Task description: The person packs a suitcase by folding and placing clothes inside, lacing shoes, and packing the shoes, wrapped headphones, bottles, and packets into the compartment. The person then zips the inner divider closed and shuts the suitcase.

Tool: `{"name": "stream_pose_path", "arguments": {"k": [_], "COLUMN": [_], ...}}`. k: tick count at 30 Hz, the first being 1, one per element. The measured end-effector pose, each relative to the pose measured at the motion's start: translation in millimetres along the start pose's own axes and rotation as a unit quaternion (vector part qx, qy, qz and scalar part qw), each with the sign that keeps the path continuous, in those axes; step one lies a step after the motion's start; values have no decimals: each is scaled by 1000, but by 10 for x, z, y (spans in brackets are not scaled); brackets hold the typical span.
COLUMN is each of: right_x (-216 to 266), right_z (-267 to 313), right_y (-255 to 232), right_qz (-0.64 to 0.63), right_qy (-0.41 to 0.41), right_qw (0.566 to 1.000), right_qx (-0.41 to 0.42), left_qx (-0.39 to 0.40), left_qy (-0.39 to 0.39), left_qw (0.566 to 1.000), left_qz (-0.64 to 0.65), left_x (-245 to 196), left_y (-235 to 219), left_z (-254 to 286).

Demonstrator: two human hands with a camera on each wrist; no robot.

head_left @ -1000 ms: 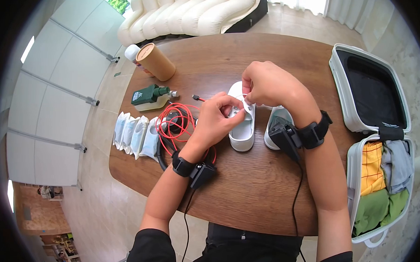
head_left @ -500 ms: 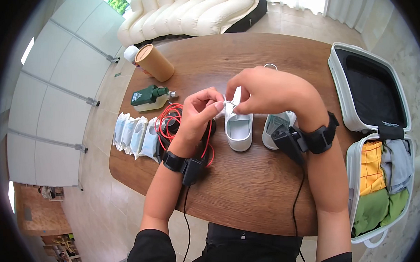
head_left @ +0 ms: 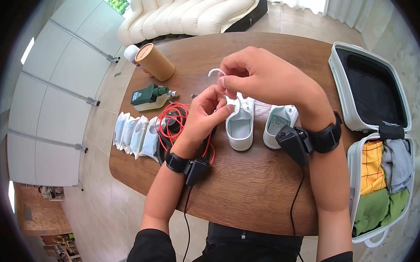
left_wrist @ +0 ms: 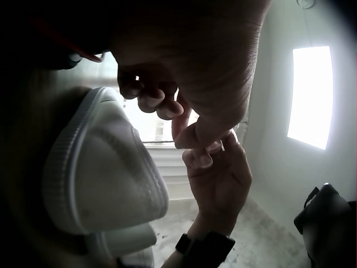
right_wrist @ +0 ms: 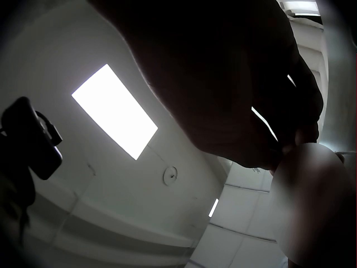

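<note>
Two white lace-up shoes stand side by side on the table, heels toward me: the left shoe (head_left: 239,140) and the right shoe (head_left: 271,139). Above the left shoe's toe end, my right hand (head_left: 264,75) pinches a white shoelace (head_left: 216,70), whose loose end curls out past the fingertips. My left hand (head_left: 205,113) is just below it, thumb and forefinger pinching the lace. In the left wrist view the fingertips of both hands meet, and a thin stretch of lace runs toward the shoe (left_wrist: 111,173). The right wrist view is mostly dark.
Red cable (head_left: 173,124) and black headphones lie left of the shoes. Farther left are several wrapped packets (head_left: 137,135), a green-capped bottle (head_left: 150,98) and a brown cardboard tube (head_left: 155,63). An open suitcase (head_left: 350,184) holding folded clothes stands at the right.
My hands worked close over the left shoe earlier. The right hand has since risen up and away from the shoe with the lace, and the left hand stays near the shoe's left side.
</note>
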State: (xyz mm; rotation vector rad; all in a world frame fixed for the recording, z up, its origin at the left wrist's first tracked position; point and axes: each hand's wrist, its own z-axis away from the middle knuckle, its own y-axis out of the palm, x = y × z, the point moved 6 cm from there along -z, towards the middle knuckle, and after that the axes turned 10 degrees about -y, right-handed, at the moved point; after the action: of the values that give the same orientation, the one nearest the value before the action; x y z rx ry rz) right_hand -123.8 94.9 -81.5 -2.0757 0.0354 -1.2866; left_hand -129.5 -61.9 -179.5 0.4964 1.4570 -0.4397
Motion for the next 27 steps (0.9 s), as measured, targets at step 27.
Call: {"name": "stream_pose_path", "arguments": {"k": [27], "right_x": [-525], "right_z": [209], "right_y": [-10], "right_qz": [273], "right_qy": [214], "right_qw": [932], "right_qx": [101], "left_qx": [16], "left_qy": [-11], "left_qw": [998], "left_qz": [-67], "left_x": [-3], "left_y": [37], "left_z": [21]}}
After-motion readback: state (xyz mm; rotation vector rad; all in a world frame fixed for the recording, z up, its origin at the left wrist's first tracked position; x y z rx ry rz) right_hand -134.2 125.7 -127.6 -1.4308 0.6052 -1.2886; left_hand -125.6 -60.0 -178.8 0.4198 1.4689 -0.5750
